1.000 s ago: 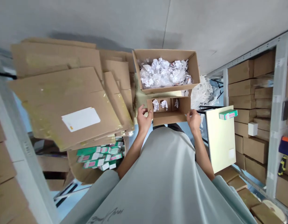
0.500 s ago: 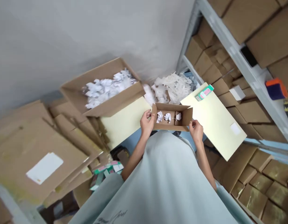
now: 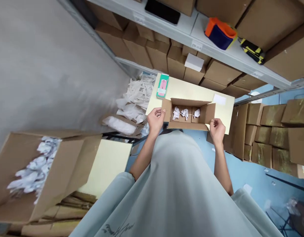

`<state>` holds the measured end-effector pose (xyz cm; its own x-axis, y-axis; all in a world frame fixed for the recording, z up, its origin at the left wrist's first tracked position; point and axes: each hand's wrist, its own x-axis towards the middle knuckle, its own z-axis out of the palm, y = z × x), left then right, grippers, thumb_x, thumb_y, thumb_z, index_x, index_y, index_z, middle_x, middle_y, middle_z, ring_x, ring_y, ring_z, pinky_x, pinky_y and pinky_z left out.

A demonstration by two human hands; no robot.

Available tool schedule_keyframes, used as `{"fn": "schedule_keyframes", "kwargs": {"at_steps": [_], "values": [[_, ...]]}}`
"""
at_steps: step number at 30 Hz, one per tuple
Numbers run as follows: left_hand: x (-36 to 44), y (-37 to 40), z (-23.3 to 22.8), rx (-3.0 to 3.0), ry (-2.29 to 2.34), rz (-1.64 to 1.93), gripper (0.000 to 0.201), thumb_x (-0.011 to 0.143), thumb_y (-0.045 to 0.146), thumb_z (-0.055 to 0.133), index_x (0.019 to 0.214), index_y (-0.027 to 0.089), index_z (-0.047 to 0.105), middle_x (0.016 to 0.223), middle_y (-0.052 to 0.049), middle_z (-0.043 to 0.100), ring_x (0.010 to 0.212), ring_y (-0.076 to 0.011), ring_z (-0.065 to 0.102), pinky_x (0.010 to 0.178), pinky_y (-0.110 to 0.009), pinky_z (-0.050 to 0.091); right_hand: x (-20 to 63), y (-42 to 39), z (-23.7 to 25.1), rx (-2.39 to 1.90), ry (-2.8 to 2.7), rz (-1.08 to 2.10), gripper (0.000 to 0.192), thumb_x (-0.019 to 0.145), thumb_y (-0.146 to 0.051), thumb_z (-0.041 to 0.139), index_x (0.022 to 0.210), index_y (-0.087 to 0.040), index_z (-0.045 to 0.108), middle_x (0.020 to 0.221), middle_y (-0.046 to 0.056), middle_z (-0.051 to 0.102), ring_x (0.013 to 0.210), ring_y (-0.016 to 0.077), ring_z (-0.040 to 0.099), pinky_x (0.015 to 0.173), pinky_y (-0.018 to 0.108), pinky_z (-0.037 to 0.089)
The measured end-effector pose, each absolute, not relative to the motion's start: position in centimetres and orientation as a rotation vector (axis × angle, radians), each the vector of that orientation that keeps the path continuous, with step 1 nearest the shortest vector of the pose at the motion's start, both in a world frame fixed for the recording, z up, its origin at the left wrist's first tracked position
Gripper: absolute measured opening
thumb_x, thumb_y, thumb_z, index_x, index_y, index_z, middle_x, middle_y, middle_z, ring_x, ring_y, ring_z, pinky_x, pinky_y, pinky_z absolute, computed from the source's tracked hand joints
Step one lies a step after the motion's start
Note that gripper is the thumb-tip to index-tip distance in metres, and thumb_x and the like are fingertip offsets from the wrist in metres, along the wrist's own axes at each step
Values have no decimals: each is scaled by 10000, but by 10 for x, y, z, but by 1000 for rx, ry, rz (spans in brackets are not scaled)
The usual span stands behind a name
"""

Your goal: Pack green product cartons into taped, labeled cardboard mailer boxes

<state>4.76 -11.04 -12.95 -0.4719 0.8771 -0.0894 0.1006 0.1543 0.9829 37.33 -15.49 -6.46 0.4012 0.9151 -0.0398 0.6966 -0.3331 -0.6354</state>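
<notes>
Between my hands is a small open cardboard box point(image 3: 188, 125), its end flaps spread outward. Three crumpled paper balls point(image 3: 184, 114) lie on its bottom. My left hand point(image 3: 156, 121) pinches the left end flap between thumb and fingers. At the other end, my right hand point(image 3: 217, 130) grips the right flap by its lower corner. Beyond the box is a cream tabletop point(image 3: 191, 86), with a green and pink product box point(image 3: 162, 86) standing near its left end.
A large carton point(image 3: 68, 164) of crumpled paper stands at lower left. Shredded paper point(image 3: 141, 92) is heaped beside the wall. Shelving point(image 3: 186, 36) across the back carries cartons, a phone point(image 3: 162, 12), an orange and blue tape dispenser point(image 3: 221, 33) and a box cutter point(image 3: 252, 51). Stacked cartons point(image 3: 272, 135) stand at right.
My view has turned right toward the shelving, and the large paper-filled carton has shifted to lower left. The small box has come round with me, now before the cream tabletop, still in both hands.
</notes>
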Motion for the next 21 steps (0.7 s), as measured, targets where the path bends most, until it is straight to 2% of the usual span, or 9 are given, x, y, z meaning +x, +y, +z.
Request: {"fn": "schedule_keyframes", "kwargs": {"at_steps": [5,11,16,18,21], "values": [[35,-59,-135,1024,1682,1316,244,851,415,814,961,209,741,920,-56,834,849,-208,820,781,-285,635,354,-137,-81,-2117,-1366,573,376,1023,-506,501,1056,-213,734,1022,170,865,905,309,802,904,418,600],[29,-20,-157,1077,1644,1140,210,845,377,809,964,226,722,931,-46,828,873,-217,824,852,-319,643,345,-105,-96,-2203,-1323,570,340,1058,-449,482,1075,-205,718,1080,197,856,910,316,799,924,437,601],[27,-6,-167,1147,1606,1057,152,901,340,797,950,233,701,946,-54,824,928,-237,834,943,-365,662,333,-90,-106,-2256,-1309,556,294,1065,-381,489,1094,-189,709,1109,211,844,970,327,800,978,466,608],[18,-3,-167,1211,1569,1049,157,957,370,778,993,231,714,1028,-79,839,1022,-247,839,1037,-392,655,329,-90,-107,-2270,-1291,499,294,1066,-387,507,1119,-180,710,1144,221,829,1014,335,795,1004,485,612],[-3,10,-168,1298,1704,1015,293,1020,420,762,1221,211,725,1327,-151,815,1320,-285,777,1225,-435,576,326,-94,-103,-2236,-1307,326,307,1057,-410,554,1177,-174,710,1241,238,792,1145,358,769,1050,522,610]]}}
